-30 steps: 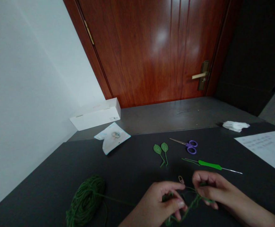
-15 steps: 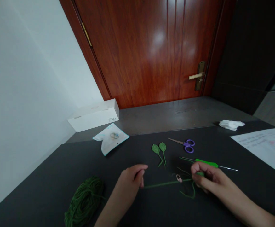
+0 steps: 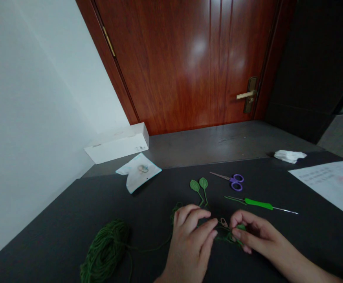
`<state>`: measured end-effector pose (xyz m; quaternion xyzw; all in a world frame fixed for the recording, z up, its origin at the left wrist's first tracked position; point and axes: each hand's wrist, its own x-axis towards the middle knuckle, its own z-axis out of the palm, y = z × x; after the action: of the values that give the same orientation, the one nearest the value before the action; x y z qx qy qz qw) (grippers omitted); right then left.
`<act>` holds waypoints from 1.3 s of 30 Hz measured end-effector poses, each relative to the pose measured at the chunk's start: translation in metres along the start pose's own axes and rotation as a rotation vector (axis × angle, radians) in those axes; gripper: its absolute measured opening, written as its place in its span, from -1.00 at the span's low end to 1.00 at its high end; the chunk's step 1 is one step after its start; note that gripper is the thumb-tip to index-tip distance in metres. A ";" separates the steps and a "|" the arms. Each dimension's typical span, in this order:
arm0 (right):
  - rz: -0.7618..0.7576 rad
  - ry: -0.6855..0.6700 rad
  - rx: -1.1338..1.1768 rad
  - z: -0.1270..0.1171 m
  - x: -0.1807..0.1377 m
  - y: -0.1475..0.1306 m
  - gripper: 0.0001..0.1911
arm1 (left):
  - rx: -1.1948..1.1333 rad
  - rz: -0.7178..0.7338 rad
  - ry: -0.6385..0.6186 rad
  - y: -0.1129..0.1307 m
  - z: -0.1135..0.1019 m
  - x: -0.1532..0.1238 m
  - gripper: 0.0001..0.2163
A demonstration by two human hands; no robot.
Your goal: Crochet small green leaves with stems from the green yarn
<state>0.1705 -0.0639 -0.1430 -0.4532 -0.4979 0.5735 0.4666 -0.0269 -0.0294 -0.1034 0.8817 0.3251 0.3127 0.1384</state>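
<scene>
My right hand [image 3: 256,232] pinches a small green crocheted piece [image 3: 241,227], partly hidden by the fingers. Beside its fingertips, a pink stitch marker [image 3: 224,222] hangs at the work. To the left, my left hand [image 3: 189,239] has its fingers spread, thumb and fingertips close to the green strands by the marker. A loose bunch of green yarn [image 3: 175,212] shows behind its knuckles. From the dark green yarn skein [image 3: 106,249], a strand runs across the black tabletop towards my left hand. Whether those fingers touch any yarn is hidden.
Two green crocheted leaves [image 3: 199,185] with stems lie beyond my hands. Purple-handled scissors [image 3: 235,182] and a green-handled crochet hook [image 3: 259,203] are further right. Around them are a white pouch [image 3: 142,173], a white box [image 3: 121,145], crumpled tissue [image 3: 289,156] and a printed sheet [image 3: 333,184].
My left hand has moved right, close to my right hand, and its fingers have spread. The taut strand between the hands is now slack. My right hand has shifted slightly left and down.
</scene>
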 end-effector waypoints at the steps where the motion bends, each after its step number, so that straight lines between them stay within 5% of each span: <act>1: 0.000 -0.009 0.002 0.001 0.000 0.002 -0.68 | 0.016 0.038 -0.005 0.001 0.002 0.000 -0.79; 10: 0.030 -0.064 -0.072 0.010 0.000 0.015 -0.59 | 0.160 0.211 -0.161 -0.001 0.021 -0.004 -0.79; 19: 0.125 -0.113 -0.064 0.001 0.001 0.015 -0.62 | 0.080 -0.067 -0.302 0.001 0.004 0.002 -0.81; 28: 0.158 -0.112 -0.017 -0.004 0.006 0.013 -0.59 | 0.033 -0.284 -0.214 -0.003 -0.010 0.007 -0.76; 32: 0.158 -0.109 0.028 -0.008 0.005 0.006 -0.60 | -0.035 -0.372 -0.080 -0.012 -0.015 0.006 -0.76; 36: 0.155 -0.059 0.107 -0.009 0.001 -0.009 -0.67 | -0.505 -0.588 0.146 -0.026 -0.014 0.007 -0.82; 39: 0.151 -0.012 0.226 -0.006 -0.002 -0.012 -0.73 | -0.724 -0.635 0.065 -0.026 0.001 0.006 -0.75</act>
<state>0.1780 -0.0638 -0.1314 -0.4306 -0.3974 0.6619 0.4674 -0.0353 -0.0063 -0.1129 0.6236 0.4528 0.3755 0.5149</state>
